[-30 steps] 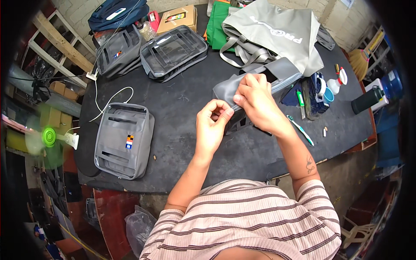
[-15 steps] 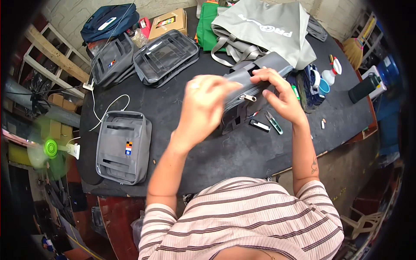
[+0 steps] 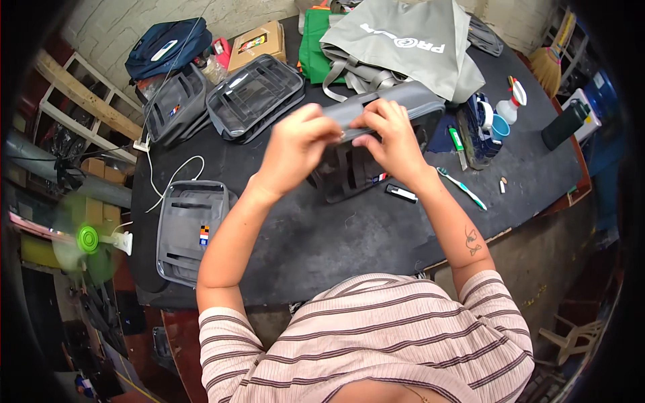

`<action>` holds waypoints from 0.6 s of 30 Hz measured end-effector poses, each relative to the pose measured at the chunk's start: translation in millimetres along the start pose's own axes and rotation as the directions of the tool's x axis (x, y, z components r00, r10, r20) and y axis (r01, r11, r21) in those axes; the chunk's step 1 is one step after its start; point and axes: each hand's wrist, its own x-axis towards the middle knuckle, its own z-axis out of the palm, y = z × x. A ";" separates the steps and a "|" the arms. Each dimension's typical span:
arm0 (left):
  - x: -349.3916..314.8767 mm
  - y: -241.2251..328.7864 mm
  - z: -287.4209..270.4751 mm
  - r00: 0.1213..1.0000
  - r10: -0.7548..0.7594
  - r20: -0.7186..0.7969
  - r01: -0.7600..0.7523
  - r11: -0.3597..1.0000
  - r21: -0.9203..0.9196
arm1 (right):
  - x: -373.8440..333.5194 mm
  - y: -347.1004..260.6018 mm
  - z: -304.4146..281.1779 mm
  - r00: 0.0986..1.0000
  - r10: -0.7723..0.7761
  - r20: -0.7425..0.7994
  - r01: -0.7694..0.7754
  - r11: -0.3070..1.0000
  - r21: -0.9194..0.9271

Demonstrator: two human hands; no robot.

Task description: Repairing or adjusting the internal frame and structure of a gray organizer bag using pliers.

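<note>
A grey zippered bag point(image 3: 424, 96) with dark clear panels stands tilted on the black table in front of me. My left hand point(image 3: 299, 149) is closed at the near end of its zipper, fingertips pinched; what lies between them is hidden, and the hand is slightly blurred. Close beside it, my right hand point(image 3: 390, 138) pinches the bag's zippered edge between thumb and fingers. Below the hands hangs the bag's strapped front, with a small coloured tag partly showing.
A similar grey bag point(image 3: 188, 232) lies at the left; two more bags point(image 3: 255, 97) point(image 3: 176, 104) sit farther back. A large grey tote point(image 3: 400, 47) covers the back. Rightward are a toothbrush point(image 3: 463, 189), a green-handled cutter point(image 3: 457, 139), a spray bottle point(image 3: 512, 102) and a dark bottle point(image 3: 566, 129).
Both hands have come closer together, the right one moving left along the zipper. The zipper pull, visible before, is now hidden. My right forearm covers the snips and uncovers the toothbrush.
</note>
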 end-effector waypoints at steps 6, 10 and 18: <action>-56.4 -34.5 13.9 0.862 0.358 -0.359 -0.114 0.827 0.551 | 3.3 -20.2 32.7 0.985 -0.083 -0.151 0.064 0.990 -0.127; -73.9 -45.1 -4.6 0.833 0.310 -0.458 0.105 0.724 0.682 | 6.3 -15.0 29.0 0.973 -0.095 -0.212 0.049 0.976 -0.210; -141.8 -78.8 59.0 0.833 0.112 -0.542 0.263 0.782 0.565 | 7.5 -12.7 48.3 0.970 -0.137 -0.199 0.090 0.969 -0.228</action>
